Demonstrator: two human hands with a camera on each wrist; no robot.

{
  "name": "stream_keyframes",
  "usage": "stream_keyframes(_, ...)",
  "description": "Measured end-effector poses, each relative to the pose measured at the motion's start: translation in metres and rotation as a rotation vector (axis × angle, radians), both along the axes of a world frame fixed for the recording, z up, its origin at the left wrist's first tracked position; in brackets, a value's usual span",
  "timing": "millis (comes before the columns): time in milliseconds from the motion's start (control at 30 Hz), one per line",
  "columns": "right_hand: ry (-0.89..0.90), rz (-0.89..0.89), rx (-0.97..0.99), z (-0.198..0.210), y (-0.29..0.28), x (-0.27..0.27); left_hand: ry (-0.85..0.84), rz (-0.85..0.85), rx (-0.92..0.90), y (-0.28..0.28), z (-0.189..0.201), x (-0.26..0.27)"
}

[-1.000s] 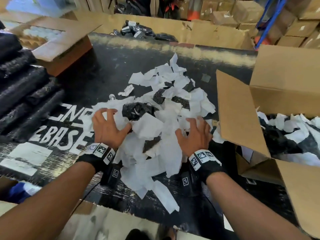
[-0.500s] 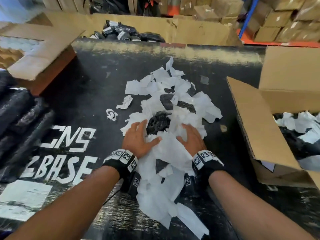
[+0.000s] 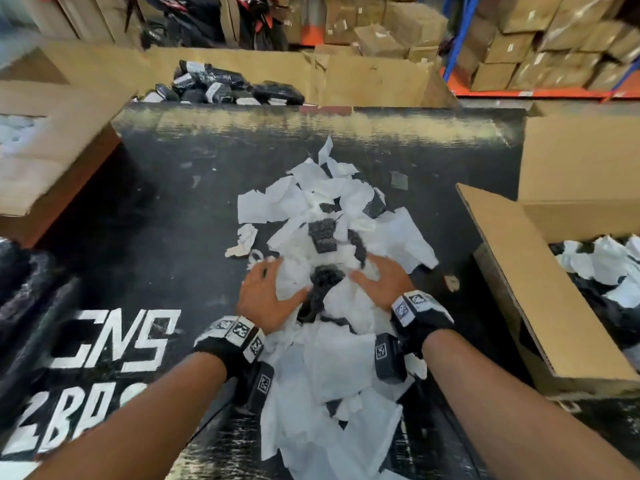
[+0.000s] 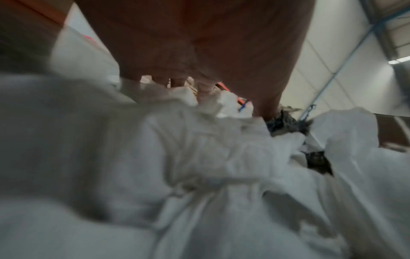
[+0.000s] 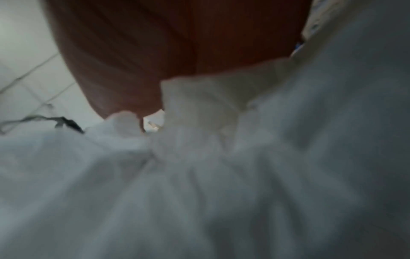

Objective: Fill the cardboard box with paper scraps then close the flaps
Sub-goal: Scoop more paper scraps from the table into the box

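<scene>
Stacked brown cartons (image 3: 512,46) on blue-and-orange shelving filled the far background, and a black painted tabletop (image 3: 166,209) with white lettering at its near left served as the work surface. White torn paper scraps mixed with black pieces (image 3: 343,216) lay heaped at the table's centre, trailing toward the near edge. The left hand (image 3: 265,296) and the right hand (image 3: 381,284) rested palm-down on the heap with fingers spread and slightly curved, pressing the scraps from either side without closing round them. The open brown cardboard box (image 3: 540,306) stood at the right, flaps raised, already holding white and black scraps, well apart from the heap. Another open carton (image 3: 52,140) overlapped the far left corner. Bare tabletop lay between heap and box.
</scene>
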State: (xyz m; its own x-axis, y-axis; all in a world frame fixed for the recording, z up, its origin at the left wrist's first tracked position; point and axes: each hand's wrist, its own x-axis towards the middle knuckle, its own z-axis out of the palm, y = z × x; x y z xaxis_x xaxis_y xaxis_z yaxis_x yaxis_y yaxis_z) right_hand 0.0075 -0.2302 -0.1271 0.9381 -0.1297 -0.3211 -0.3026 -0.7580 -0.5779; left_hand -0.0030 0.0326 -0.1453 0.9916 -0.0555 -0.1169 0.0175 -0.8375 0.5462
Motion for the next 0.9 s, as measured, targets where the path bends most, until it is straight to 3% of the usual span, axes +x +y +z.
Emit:
stream_keyframes(67, -0.056, 0.023, -0.063, 0.004, 0.011, -0.003, -0.074, -0.048, 0.003, -0.009, 0.006, 0.004)
stream_keyframes(233, -0.279, -0.261, -0.174, 0.036, -0.004, 0.018, -0.316, 0.065, -0.007, 0.019, 0.029, 0.049)
stream_keyframes(300, -0.246, -0.32, -0.175, 0.042, -0.016, 0.036, -0.233, 0.167, 0.035, 0.032, 0.034, 0.073)
stream_keyframes(367, -0.163, -0.352, -0.145, 0.04, -0.025, 0.056, -0.046, 0.238, 0.019, 0.04, 0.032, 0.096)
stream_keyframes(467, 0.023, -0.294, -0.041, 0.023, -0.025, 0.079, 0.122, 0.171, -0.091, 0.031, 0.022, 0.116)
stream_keyframes(567, 0.096, -0.092, -0.095, 0.012, -0.006, 0.081, 0.121, -0.036, -0.092, 0.005, 0.016, 0.108)
stream_keyframes(633, 0.066, -0.064, -0.179, 0.014, 0.004, 0.074, 0.058, -0.099, -0.066, -0.007, 0.017, 0.101)
stream_keyframes(767, -0.129, -0.2, -0.211, 0.046, 0.006, 0.091, -0.155, -0.025, -0.037, -0.006, 0.044, 0.129)
stream_keyframes(900, -0.18, -0.092, -0.165, 0.084, 0.001, 0.156, -0.066, 0.004, 0.07, 0.007, 0.07, 0.195)
